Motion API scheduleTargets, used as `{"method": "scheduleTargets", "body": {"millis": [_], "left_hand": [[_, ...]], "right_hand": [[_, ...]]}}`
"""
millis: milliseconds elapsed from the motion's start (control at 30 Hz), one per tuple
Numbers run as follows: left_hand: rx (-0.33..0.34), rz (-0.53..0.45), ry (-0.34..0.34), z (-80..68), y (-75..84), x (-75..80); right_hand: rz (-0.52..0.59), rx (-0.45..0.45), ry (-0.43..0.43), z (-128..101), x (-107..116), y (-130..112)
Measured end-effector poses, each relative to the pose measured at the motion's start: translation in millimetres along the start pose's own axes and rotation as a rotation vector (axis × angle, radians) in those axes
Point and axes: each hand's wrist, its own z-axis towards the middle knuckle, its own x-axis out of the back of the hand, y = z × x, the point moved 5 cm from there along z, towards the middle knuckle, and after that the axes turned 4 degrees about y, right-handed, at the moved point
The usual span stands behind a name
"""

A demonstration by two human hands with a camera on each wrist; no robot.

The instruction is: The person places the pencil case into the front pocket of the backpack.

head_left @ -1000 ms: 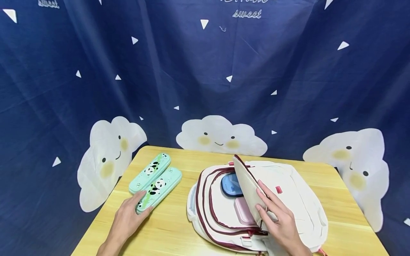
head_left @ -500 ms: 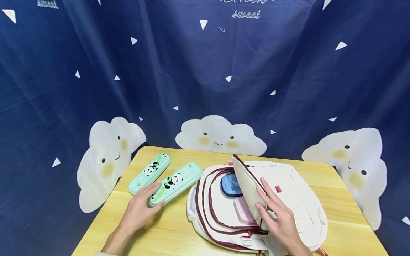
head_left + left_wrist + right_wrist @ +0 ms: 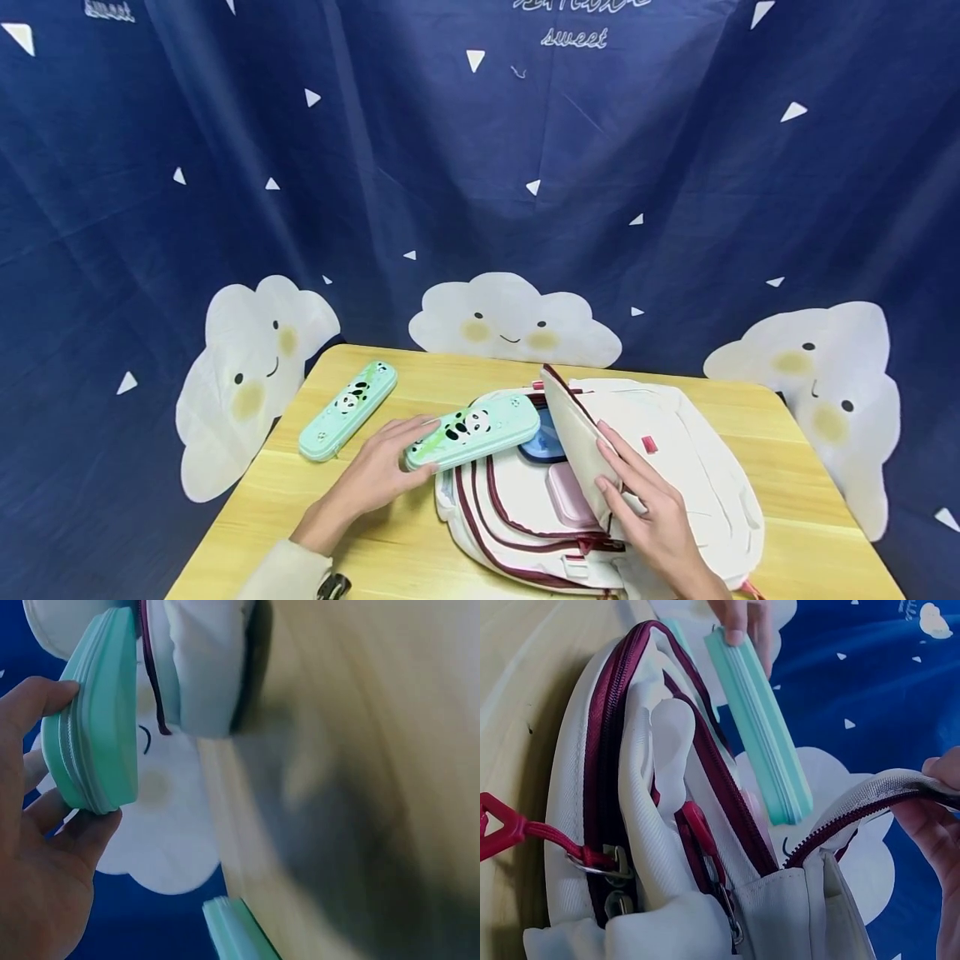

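The left hand [image 3: 382,471] grips a mint-green case [image 3: 472,432] at its near end, thumb on one long edge and fingers curled round the other, as the left wrist view shows [image 3: 90,750]. The case is long and slim with rounded ends, a panda and bamboo printed on its lid, and a zip running along its side. It sits just left of the frame's centre in the head view, held off the table, its far end over the open mouth of the backpack [image 3: 675,467].

The right hand [image 3: 645,508], lower right of centre, pinches the backpack's front flap [image 3: 581,442] and holds it lifted, fingers pressed together along the cloth. The backpack is white with dark red zips and lies flat. A blue box [image 3: 543,442] and a pink box [image 3: 566,500] show inside the opening. From the right wrist, the case [image 3: 761,735] hangs between the raised flap and the bag's body.

A second case [image 3: 348,398] of the same print lies on the table [image 3: 420,542] at centre left, well apart from the bag. The table is pale wood with rounded corners. Behind it hangs a dark blue curtain [image 3: 450,167] with white triangles and smiling clouds, filling the upper frame.
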Motion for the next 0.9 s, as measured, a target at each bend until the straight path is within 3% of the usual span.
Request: {"method": "scheduleTargets", "body": {"millis": [333, 633, 900], "left_hand": [[-0.033, -0.020, -0.106, 25.7, 7.9, -11.9], [-0.053, -0.074, -0.153, 40.2, 8.2, -24.9], [-0.065, -0.118, -0.179, 50.4, 5.5, -37.6]], "right_hand": [[0.078, 0.009, -0.016, 3, -3, 0], [0.139, 0.062, -0.034, 10, -3, -2], [0.149, 0.056, -0.071, 8, -7, 1]]}}
